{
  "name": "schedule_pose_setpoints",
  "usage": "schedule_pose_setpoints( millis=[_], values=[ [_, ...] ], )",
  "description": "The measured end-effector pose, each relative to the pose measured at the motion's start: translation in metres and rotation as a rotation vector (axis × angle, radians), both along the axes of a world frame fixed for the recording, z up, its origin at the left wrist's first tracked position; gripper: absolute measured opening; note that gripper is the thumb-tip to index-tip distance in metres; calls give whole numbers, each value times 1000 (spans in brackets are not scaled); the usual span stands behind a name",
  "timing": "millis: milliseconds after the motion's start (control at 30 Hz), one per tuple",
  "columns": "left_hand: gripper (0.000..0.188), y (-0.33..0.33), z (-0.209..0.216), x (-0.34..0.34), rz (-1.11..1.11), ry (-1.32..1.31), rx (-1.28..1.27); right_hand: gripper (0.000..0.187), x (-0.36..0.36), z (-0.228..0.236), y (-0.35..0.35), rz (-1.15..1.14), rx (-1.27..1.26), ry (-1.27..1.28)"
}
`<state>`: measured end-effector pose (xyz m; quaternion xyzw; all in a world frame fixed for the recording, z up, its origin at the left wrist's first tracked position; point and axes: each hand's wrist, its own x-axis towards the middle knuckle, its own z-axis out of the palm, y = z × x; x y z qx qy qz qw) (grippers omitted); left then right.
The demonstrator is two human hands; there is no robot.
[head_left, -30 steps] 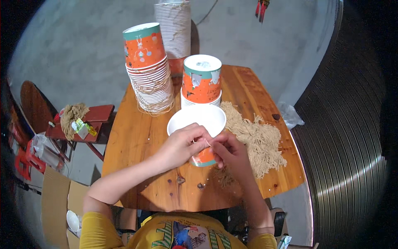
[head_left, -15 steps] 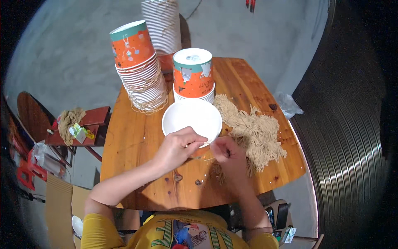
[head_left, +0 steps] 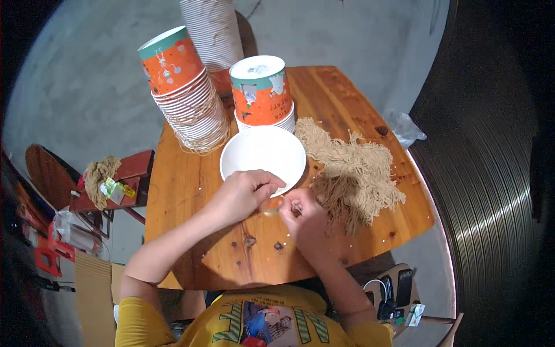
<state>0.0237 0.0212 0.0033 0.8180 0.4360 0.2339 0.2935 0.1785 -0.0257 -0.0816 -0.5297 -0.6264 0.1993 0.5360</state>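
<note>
A paper bucket (head_left: 263,157), white inside with an orange outside, lies tilted on the table with its mouth facing up. My left hand (head_left: 245,194) is closed on its near rim, fingers over the edge. Just below that rim, my right hand (head_left: 303,215) is curled in a pinch; what lies between its fingertips is too small to make out. Close to the right hand lies a thick bundle of tan strings (head_left: 361,173). Behind the bucket stands a short stack of upturned orange and green paper buckets (head_left: 263,101).
At the left is a taller leaning bucket stack (head_left: 188,104) with string loops hanging round it; another stack (head_left: 214,37) rises behind. All stand on the wooden table (head_left: 329,92). A red bench (head_left: 136,168) is off to the left, a ridged dark surface (head_left: 485,191) to the right.
My right hand has dropped slightly and moved left, with its fingers more curled. My left hand has shifted onto the bucket's rim. The whole view has tilted a little.
</note>
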Motion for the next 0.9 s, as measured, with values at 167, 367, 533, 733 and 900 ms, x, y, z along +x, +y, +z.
schedule_pose_setpoints(
  millis=[167, 367, 533, 733, 900],
  values=[
    [18, 16, 4, -5, -110, 14, -134, 15, -3, -5, 5, -65, 72, -38],
    [18, 37, 3, -6, -293, 57, -312, 14, -7, -2, 4, -57, 43, 36],
    [13, 44, 1, -4, -310, 72, -384, 16, -7, 8, 0, -74, -59, 5],
    [14, 45, 5, 2, -354, 217, -281, 18, -3, 8, 2, 5, -231, 156],
    [15, 46, 4, 1, -340, 236, -198, 14, 6, 19, 3, 143, -387, 393]
  ],
)
